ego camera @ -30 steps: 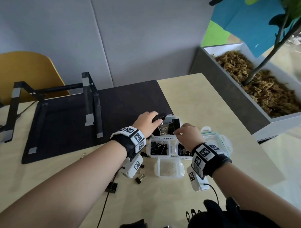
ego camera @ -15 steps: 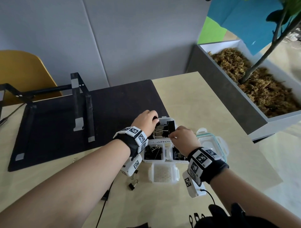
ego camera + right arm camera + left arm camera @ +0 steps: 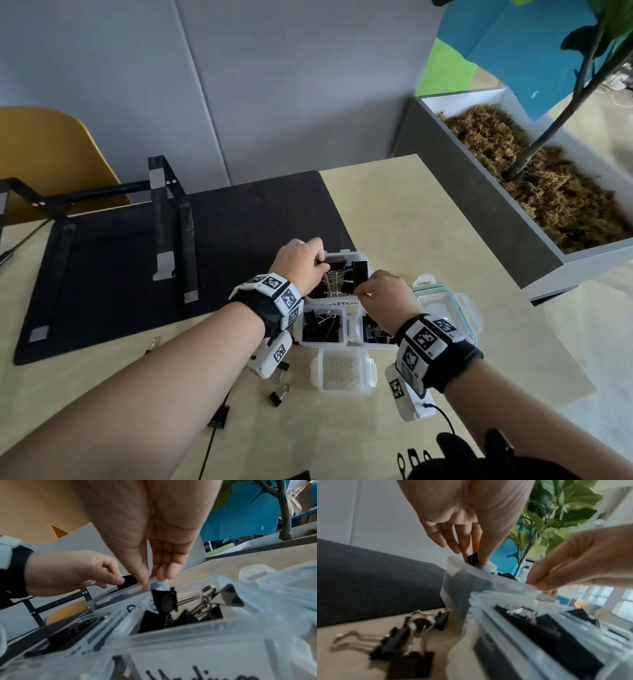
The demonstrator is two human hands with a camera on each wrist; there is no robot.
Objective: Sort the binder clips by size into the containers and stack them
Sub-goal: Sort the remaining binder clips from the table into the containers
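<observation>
A clear container labelled large (image 3: pixel 363 257) holds several big black binder clips. My left hand (image 3: pixel 303 262) reaches over its far left corner and pinches a large black clip (image 3: pixel 334 264) at the rim; the left wrist view shows this clip (image 3: pixel 473 560) between thumb and fingers. My right hand (image 3: pixel 380 291) pinches the near rim of the same container (image 3: pixel 120 592). In front stand two smaller open containers with clips, a left one (image 3: pixel 343 325) and one marked medium (image 3: pixel 188 649).
A small clear lid (image 3: pixel 344 371) lies in front of the containers, and a bigger lid with a green seal (image 3: pixel 445 308) to their right. Loose clips (image 3: pixel 279 397) lie under my left wrist. A black mat with a metal stand (image 3: pixel 171 240) spreads left; a planter box (image 3: pixel 513 205) borders the table's right side.
The head view has drifted a little. Both hands stay at the large container; the left hand keeps its hold on the black clip at the far corner.
</observation>
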